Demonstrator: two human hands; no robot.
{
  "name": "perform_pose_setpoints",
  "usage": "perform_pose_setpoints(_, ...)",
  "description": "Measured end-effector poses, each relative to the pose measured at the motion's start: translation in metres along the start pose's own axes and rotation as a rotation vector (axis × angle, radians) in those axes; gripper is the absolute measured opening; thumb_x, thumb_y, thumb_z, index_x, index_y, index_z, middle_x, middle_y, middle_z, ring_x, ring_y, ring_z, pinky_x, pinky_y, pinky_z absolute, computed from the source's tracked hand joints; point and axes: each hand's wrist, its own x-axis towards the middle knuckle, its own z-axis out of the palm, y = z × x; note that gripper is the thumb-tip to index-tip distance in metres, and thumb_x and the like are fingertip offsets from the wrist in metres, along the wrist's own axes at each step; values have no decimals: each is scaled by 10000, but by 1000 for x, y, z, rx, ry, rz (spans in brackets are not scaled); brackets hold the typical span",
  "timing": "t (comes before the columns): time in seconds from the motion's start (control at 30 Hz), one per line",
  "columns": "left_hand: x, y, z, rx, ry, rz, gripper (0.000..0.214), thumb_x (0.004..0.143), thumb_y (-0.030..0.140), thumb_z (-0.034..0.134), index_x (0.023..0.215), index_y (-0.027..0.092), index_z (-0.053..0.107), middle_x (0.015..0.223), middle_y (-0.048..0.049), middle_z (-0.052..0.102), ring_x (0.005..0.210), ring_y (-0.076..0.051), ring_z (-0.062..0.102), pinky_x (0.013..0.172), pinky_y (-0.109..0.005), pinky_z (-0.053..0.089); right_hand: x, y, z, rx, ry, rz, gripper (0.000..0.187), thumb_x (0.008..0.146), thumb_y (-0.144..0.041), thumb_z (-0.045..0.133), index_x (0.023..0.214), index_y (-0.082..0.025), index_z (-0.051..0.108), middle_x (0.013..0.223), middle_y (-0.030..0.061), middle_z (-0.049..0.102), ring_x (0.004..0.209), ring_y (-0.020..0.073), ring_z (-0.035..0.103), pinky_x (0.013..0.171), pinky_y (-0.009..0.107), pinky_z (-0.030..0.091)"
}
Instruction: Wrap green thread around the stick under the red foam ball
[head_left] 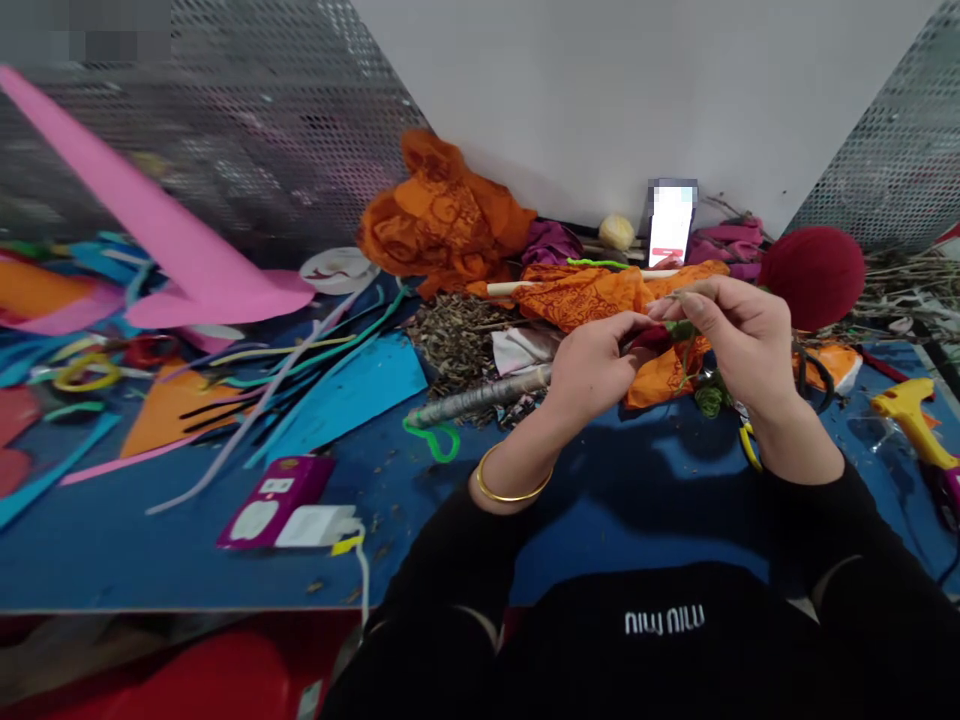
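Observation:
My left hand (pixel 600 365), with a gold bangle at the wrist, is closed on a small dark red piece (pixel 654 338). Thumb and fingers of my right hand (pixel 742 330) pinch together just beside it, on a thin green yarn strand (pixel 684 328). The strand hangs down between my hands toward a small green yarn bundle (pixel 709 400) on the table. Exactly how the strand meets the red piece is hidden by my fingers. Behind my right hand sits a large dark red yarn ball (pixel 814 275). Orange patterned cloth (pixel 585 295) lies beyond both hands.
A lit phone (pixel 671 222) leans on the wall. At right lies a yellow glue gun (pixel 904 405). Leftward are a wrapped stick (pixel 480 395), dried plant bits (pixel 457 335), a blue sheet (pixel 360 385), a pink cone hat (pixel 187 260) and a purple power strip (pixel 277 500).

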Motion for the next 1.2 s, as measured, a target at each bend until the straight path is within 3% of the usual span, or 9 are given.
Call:
perform_pose_setpoints(0.3, -5, 11, 2, 305, 25, 5, 255, 933, 269, 668, 1152, 209, 783, 1109, -73, 822, 1030, -272, 763, 848, -332, 551, 0, 7, 5, -4, 15, 72, 306, 930, -478, 705, 801, -214, 790, 796, 7, 787, 775, 143, 742, 774, 289, 614)
perform_pose_setpoints(0.47, -7, 12, 2, 393, 35, 117, 286, 917, 194, 621, 1153, 228, 779, 1111, -49, 823, 1010, -241, 763, 822, -308, 549, 3, 10, 2, -39, 92, 108, 269, 918, -448, 729, 813, -211, 800, 818, 11, 797, 818, 147, 744, 797, 292, 601)
perform_pose_setpoints(0.7, -9, 8, 6, 627, 51, 275, 268, 910, 188, 576, 1091, 167, 773, 1016, -98, 819, 889, -260, 757, 706, -323, 511, 5, 17, 0, -59, 54, 161, 303, 912, -475, 719, 804, -204, 797, 835, 20, 801, 818, 154, 732, 805, 307, 606)
perform_pose_setpoints(0.9, -10, 7, 9, 622, 104, 382, 335, 952, 217, 557, 1240, 194, 728, 1030, -74, 815, 883, -232, 746, 725, -311, 500, 8, 20, -1, -127, 55, 188, 198, 924, -236, 652, 793, -186, 793, 803, 13, 785, 765, 137, 701, 784, 295, 580)
perform_pose_setpoints(1.03, -10, 8, 10, 635, 95, 403, 370, 966, 212, 536, 1289, 231, 714, 986, -36, 811, 840, -210, 732, 709, -306, 485, 9, 19, -3, -172, 59, 199, 198, 916, -233, 639, 797, -185, 791, 802, 15, 783, 760, 142, 688, 756, 295, 567)
perform_pose_setpoints(1.2, -10, 5, 11, 689, 106, 463, 365, 972, 181, 494, 1222, 227, 756, 937, -60, 794, 816, -208, 717, 685, -313, 465, 8, 19, -3, -190, 57, 212, 206, 914, -243, 629, 790, -184, 783, 805, 19, 783, 762, 144, 682, 754, 299, 558)
